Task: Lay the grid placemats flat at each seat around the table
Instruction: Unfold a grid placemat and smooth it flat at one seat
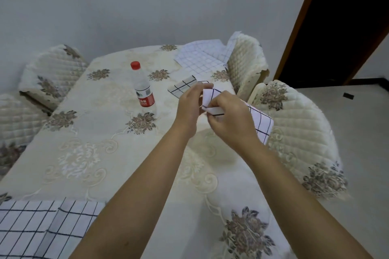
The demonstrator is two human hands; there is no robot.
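Note:
Over the table's right side, both hands hold a folded white placemat with a dark grid (261,121). My left hand (190,104) grips its upper left fold, and my right hand (229,119) pinches the folded edge from the front. Behind the hands, another folded grid placemat (183,87) lies on the table. One placemat (200,58) is spread flat at the far right seat. Another flat placemat (40,227) covers the near left corner.
A floral cream tablecloth (88,149) covers the table. A clear water bottle with a red cap (143,88) stands near the middle. Quilted chairs line the left side (50,75) and the right side (299,130). A dark doorway (345,23) is at the upper right.

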